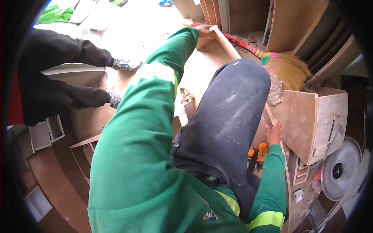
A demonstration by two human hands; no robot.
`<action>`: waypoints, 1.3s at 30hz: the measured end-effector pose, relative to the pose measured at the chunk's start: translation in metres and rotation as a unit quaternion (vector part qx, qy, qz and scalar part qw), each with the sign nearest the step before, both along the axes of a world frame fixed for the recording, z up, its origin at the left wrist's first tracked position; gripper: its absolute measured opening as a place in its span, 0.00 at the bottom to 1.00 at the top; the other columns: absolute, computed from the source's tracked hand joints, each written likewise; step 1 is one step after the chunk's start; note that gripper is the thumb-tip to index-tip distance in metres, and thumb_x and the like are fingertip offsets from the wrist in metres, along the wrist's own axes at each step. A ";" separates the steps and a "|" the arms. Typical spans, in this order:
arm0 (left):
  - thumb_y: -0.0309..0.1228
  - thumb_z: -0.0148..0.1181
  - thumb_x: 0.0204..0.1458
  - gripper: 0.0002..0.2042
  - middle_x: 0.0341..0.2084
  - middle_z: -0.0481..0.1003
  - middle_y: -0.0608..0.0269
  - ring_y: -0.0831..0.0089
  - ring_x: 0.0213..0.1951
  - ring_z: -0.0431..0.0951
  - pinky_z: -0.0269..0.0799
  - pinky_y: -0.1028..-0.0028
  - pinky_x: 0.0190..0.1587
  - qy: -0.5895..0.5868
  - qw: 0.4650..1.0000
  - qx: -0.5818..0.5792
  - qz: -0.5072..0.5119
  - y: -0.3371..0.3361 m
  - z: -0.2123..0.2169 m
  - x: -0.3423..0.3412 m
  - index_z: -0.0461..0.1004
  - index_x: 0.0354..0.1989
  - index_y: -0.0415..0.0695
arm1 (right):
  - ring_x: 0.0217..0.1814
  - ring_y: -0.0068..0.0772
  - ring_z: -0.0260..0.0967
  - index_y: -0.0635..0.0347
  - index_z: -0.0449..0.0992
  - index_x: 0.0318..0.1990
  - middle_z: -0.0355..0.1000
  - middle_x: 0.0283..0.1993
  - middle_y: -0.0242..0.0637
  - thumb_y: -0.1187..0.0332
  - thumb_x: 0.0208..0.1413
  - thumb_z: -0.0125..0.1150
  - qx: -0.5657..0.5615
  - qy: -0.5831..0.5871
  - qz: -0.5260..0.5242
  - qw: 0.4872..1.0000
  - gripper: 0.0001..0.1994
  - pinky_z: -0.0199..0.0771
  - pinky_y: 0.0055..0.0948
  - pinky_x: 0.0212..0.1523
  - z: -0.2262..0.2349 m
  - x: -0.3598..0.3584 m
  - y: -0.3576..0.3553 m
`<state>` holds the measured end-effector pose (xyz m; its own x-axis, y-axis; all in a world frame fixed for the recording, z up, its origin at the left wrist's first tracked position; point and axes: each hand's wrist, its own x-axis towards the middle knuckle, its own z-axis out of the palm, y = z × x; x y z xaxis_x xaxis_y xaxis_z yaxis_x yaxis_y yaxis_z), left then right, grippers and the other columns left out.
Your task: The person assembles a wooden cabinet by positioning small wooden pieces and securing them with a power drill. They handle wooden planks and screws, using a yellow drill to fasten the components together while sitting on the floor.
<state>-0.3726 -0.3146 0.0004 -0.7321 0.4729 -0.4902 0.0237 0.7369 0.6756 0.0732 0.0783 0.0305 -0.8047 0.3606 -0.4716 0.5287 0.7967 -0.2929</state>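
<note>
A long light-wood board (226, 46) with a raised edge runs from the far middle, under my bent leg in dark trousers (229, 101), toward the right. At its far end, my left hand (205, 32) is closed round the corner, some of its fingers hidden by the wood. My right hand (274, 133) grips the edge of a wooden panel (266, 116) beside my knee; whether this is the same piece is hidden by my leg. Below that hand lies an orange and black power drill (261, 153), partly covered by my leg and sleeve.
A straw broom (287, 70) with a red handle lies beyond my knee. On the right stand a wooden box (307, 116) and a fan (341, 169). Large panels (297, 25) lean at the back. Another person's shoes (126, 65) are at left, near wooden frames (83, 149).
</note>
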 end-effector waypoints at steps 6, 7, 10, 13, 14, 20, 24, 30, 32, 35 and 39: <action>0.41 0.69 0.45 0.38 0.60 0.71 0.59 0.62 0.63 0.69 0.62 0.63 0.65 0.039 0.995 -0.093 -0.017 -0.005 -0.003 -0.017 0.64 0.68 0.54 | 0.69 0.56 0.55 0.53 0.61 0.64 0.61 0.64 0.45 0.67 0.56 0.63 -0.011 -0.006 0.003 1.000 0.28 0.53 0.64 0.62 0.000 0.000 0.001; 0.42 0.69 0.45 0.38 0.61 0.71 0.59 0.61 0.63 0.68 0.61 0.62 0.66 0.046 0.994 -0.101 -0.019 -0.004 -0.003 -0.018 0.63 0.68 0.55 | 0.69 0.56 0.55 0.53 0.61 0.64 0.61 0.64 0.45 0.67 0.56 0.63 -0.016 -0.006 0.004 1.000 0.28 0.53 0.65 0.63 0.001 0.002 0.002; 0.45 0.71 0.46 0.38 0.61 0.70 0.58 0.60 0.64 0.67 0.61 0.61 0.66 0.078 0.990 -0.113 -0.044 -0.002 0.006 -0.013 0.63 0.68 0.55 | 0.69 0.56 0.55 0.53 0.61 0.64 0.61 0.65 0.45 0.67 0.56 0.63 -0.010 0.001 0.006 1.000 0.28 0.53 0.65 0.63 0.000 0.001 0.003; 0.47 0.70 0.47 0.37 0.60 0.72 0.54 0.57 0.62 0.70 0.64 0.61 0.64 0.112 0.983 -0.116 -0.088 0.008 0.017 -0.007 0.65 0.67 0.54 | 0.69 0.55 0.55 0.53 0.61 0.63 0.61 0.65 0.44 0.67 0.56 0.63 0.007 -0.030 -0.011 0.999 0.28 0.54 0.64 0.63 0.005 -0.001 0.002; 0.46 0.69 0.47 0.36 0.59 0.72 0.53 0.56 0.61 0.71 0.66 0.61 0.63 0.118 0.982 -0.108 -0.098 0.008 0.008 -0.012 0.66 0.66 0.53 | 0.69 0.56 0.55 0.53 0.61 0.63 0.61 0.65 0.44 0.67 0.56 0.63 0.006 -0.023 -0.009 1.000 0.28 0.54 0.64 0.63 0.003 0.000 0.003; 0.41 0.68 0.49 0.30 0.53 0.75 0.50 0.52 0.55 0.75 0.69 0.59 0.59 0.158 0.976 -0.110 -0.103 0.013 0.016 -0.007 0.68 0.62 0.52 | 0.69 0.55 0.55 0.53 0.62 0.63 0.61 0.65 0.43 0.68 0.55 0.63 0.008 -0.018 -0.005 1.000 0.28 0.55 0.64 0.62 0.007 -0.002 -0.002; 0.39 0.68 0.50 0.26 0.50 0.77 0.50 0.52 0.54 0.76 0.69 0.58 0.57 0.159 0.979 -0.061 -0.107 0.009 0.015 -0.008 0.69 0.59 0.50 | 0.69 0.54 0.55 0.53 0.62 0.63 0.61 0.65 0.43 0.68 0.55 0.63 0.006 -0.021 -0.001 1.000 0.28 0.55 0.64 0.62 0.006 -0.003 0.000; 0.34 0.66 0.50 0.29 0.52 0.75 0.51 0.52 0.55 0.75 0.69 0.60 0.59 0.181 0.972 -0.054 -0.138 0.005 0.005 -0.015 0.65 0.62 0.46 | 0.69 0.54 0.56 0.53 0.62 0.63 0.61 0.65 0.42 0.68 0.56 0.63 0.002 -0.025 -0.009 1.000 0.27 0.55 0.63 0.62 0.005 -0.005 -0.002; 0.36 0.66 0.49 0.37 0.59 0.72 0.48 0.53 0.60 0.72 0.66 0.62 0.64 0.157 0.972 -0.076 -0.156 0.014 0.007 -0.017 0.59 0.69 0.43 | 0.69 0.54 0.56 0.53 0.62 0.63 0.60 0.65 0.42 0.68 0.56 0.63 0.009 -0.031 -0.013 0.999 0.27 0.55 0.63 0.62 0.008 -0.005 -0.001; 0.34 0.66 0.50 0.28 0.49 0.77 0.50 0.50 0.52 0.76 0.71 0.58 0.57 0.193 0.969 -0.056 -0.145 0.008 0.008 -0.016 0.67 0.62 0.50 | 0.69 0.54 0.55 0.53 0.62 0.63 0.60 0.66 0.42 0.68 0.57 0.62 0.004 -0.027 -0.007 1.000 0.27 0.55 0.63 0.63 0.005 -0.004 -0.002; 0.34 0.65 0.50 0.29 0.51 0.77 0.49 0.51 0.53 0.76 0.71 0.57 0.57 0.174 0.966 -0.086 -0.168 0.013 0.017 -0.011 0.66 0.63 0.51 | 0.69 0.54 0.55 0.54 0.62 0.63 0.61 0.65 0.42 0.68 0.57 0.62 0.001 -0.019 -0.006 1.000 0.27 0.54 0.63 0.63 0.004 -0.002 -0.001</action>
